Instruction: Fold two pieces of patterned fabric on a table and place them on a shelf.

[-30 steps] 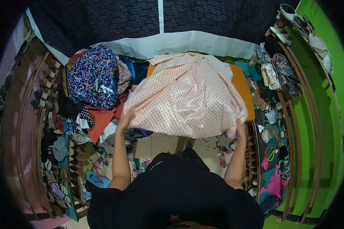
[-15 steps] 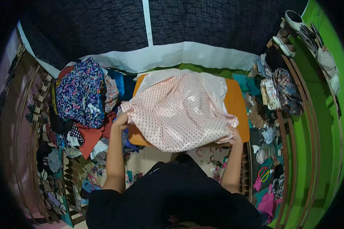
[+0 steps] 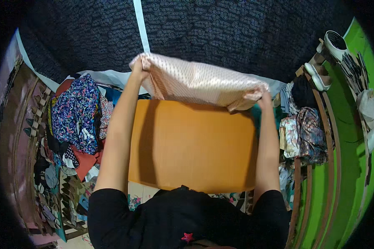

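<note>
A pale pink cloth (image 3: 195, 81) with small dark dots hangs stretched between my two raised hands, in front of the dark curtain. My left hand (image 3: 141, 71) is closed on its left corner. On the other side my right hand (image 3: 263, 99) grips the right edge, where the fabric is bunched. The cloth is slightly blurred, and I cannot tell what garment or piece it is. Below it lies the bare orange tabletop (image 3: 195, 145), crossed by a shadow on its left part.
A heap of clothes, with a blue floral cloth (image 3: 77, 112) on top, is piled left of the table. Folded clothes (image 3: 309, 133) sit to the right by wooden racks. White shoes (image 3: 316, 76) rest on the right rack. A dark patterned curtain (image 3: 237, 37) hangs beyond the table.
Both hands have lifted the pink cloth up and away from me, off the orange tabletop, which now shows. My arms are stretched further forward.
</note>
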Demonstrator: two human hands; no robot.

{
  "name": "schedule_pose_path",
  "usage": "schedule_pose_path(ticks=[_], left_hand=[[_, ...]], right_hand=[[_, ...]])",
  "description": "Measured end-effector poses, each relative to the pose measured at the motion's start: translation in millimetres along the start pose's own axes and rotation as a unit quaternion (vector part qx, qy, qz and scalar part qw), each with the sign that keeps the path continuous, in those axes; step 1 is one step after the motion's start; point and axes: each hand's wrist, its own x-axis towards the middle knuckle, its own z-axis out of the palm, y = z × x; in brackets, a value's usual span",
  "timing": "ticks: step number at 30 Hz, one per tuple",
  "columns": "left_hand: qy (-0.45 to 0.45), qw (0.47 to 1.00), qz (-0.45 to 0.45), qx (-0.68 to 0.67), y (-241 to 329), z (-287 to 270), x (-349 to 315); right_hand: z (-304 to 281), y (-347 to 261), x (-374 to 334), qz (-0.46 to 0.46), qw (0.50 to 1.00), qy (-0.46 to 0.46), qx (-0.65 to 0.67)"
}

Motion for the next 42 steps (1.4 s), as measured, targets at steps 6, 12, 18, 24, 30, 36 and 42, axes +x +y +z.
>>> schedule_pose_path(ticks=[6,12,18,24,30,36,42], left_hand=[[-0.119,0.974,0.134,0.139,110.2,61.2,-29.0],[0.058,0.873,0.162,0.456,134.6,0.0,-84.7],[0.215,0.783,0.106,0.574,141.9,-156.6,-127.0],[0.233,0.579,0.14,0.769,136.5,-299.5,-209.8],[0.324,0.733,-0.115,0.587,59.7,-422.0,-335.9],[0.278,0.709,-0.222,0.609,63.4,-441.9,-431.1],[0.292,0.744,-0.274,0.535,104.4,-499.8,-463.1]], right_hand=[[62.7,-101.3,-8.7,-0.141,0.987,0.08,-0.014],[14.4,-64.6,-63.1,-0.185,0.865,0.15,-0.442],[-44.9,-1.4,-120.4,0.0,0.804,0.228,-0.55],[-78.6,53.5,-236.2,-0.03,0.907,0.188,-0.377],[-64.2,146.6,-386.3,-0.028,0.834,0.241,-0.495],[-72.8,182.1,-511.5,-0.044,0.735,0.367,-0.568],[-76.7,167.6,-558.6,-0.139,0.708,0.541,-0.432]])
